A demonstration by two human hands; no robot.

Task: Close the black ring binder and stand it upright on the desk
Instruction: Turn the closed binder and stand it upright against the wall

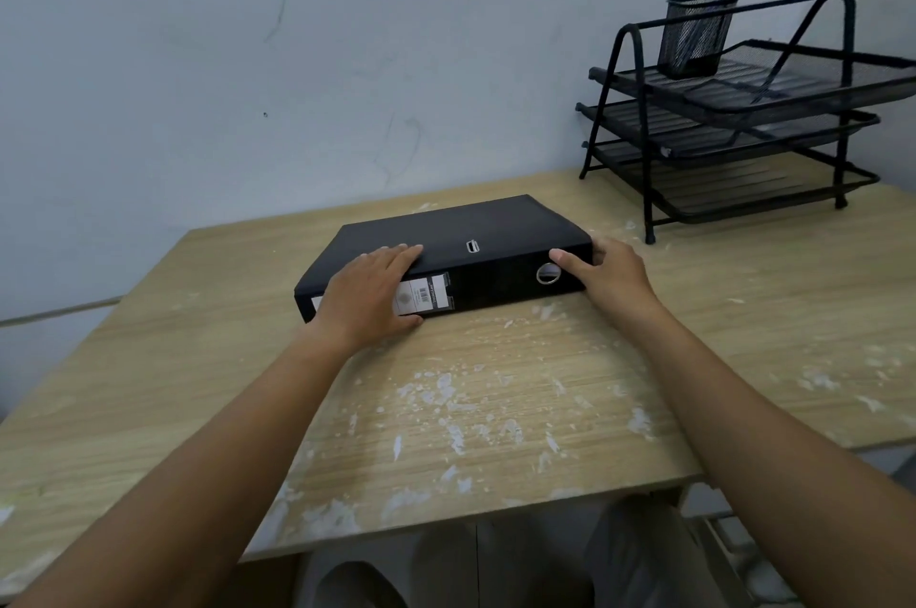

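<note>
**Head view: closed binder lying flat, both hands on it**

Head camera looks down on a wooden desk (495, 409) flecked with white paint marks, set against a pale wall (248, 62). At the far right corner stands a black mesh letter tray (733, 131) with three tiers; a mesh pen cup (696, 37) holding pens sits on its top tier. The tray stands apart from the black ring binder (456, 236), with bare desk between them.

Bare desk surrounds the binder on the left, toward the wall behind, and in a broad stretch down to the near edge. Nothing lies beside the binder.

The binder is shut and lies flat near the middle of the desk, its spine facing the person, with a white label (424, 295) and a metal finger ring (547, 273) showing.

The left hand (369, 295) drapes over the spine's left part, fingers spread flat on the cover and thumb low by the label. The right hand (612, 278) cups the binder's right end, thumb on the spine beside the ring, fingers curled round the corner.
</note>
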